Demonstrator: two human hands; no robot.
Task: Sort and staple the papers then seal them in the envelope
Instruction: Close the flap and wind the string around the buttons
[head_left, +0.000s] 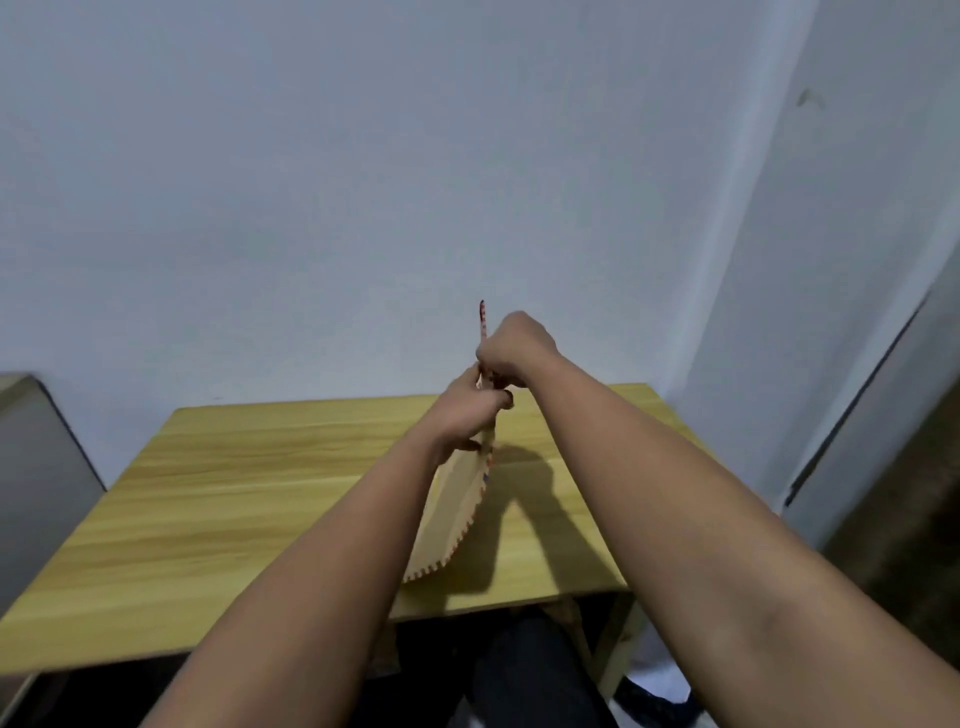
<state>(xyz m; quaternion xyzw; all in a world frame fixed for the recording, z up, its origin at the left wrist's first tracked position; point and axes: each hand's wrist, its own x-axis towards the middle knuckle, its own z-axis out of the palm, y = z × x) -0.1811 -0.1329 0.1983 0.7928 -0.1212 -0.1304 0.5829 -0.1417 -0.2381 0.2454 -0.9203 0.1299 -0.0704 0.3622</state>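
A tan envelope (454, 514) with a red-and-blue striped border is held up edge-on above the wooden table (234, 483). My left hand (462, 410) grips its upper part from the left. My right hand (511, 351) pinches the top of the envelope just above, where a thin striped edge sticks up past the fingers. The envelope's lower corner hangs near the table's front edge and casts a dark shadow to the right. No loose papers or stapler show in the head view.
A pale wall stands close behind the table. A grey object (36, 467) sits at the left edge of view. At the right are a door frame (857, 415) and dark floor. My dark-clad legs (524, 670) show under the table's front edge.
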